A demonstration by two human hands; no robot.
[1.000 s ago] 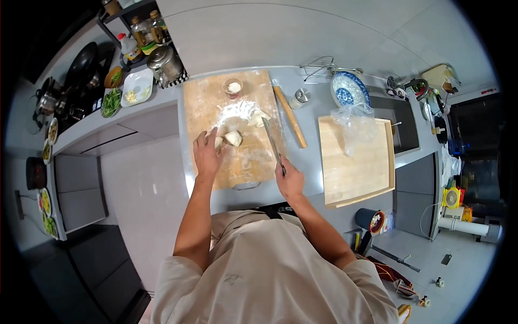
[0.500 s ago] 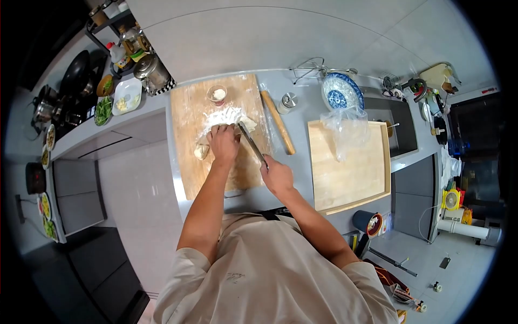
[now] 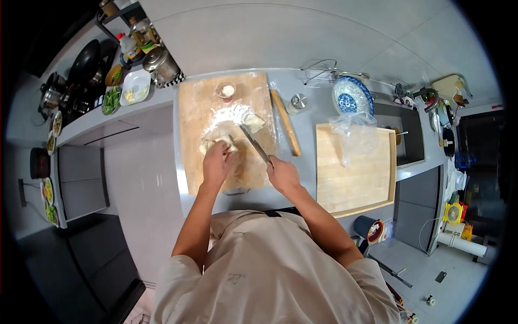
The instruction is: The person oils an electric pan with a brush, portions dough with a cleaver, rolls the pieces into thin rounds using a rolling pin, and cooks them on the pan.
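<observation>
My left hand rests on pale dough pieces at the middle of a floured wooden board. My right hand grips the handle of a knife, whose blade points up and left toward the dough. Another lump of dough lies in the flour further back. A small cup of flour stands near the board's far edge.
A rolling pin and a small jar lie right of the board. A second wooden board with a plastic bag sits further right, by a blue patterned bowl and a sink. Pots and dishes crowd the left counter.
My left hand went from the board's left part up to the floured patch, then drew back down onto the dough pieces. The knife followed, its blade now beside the dough.
</observation>
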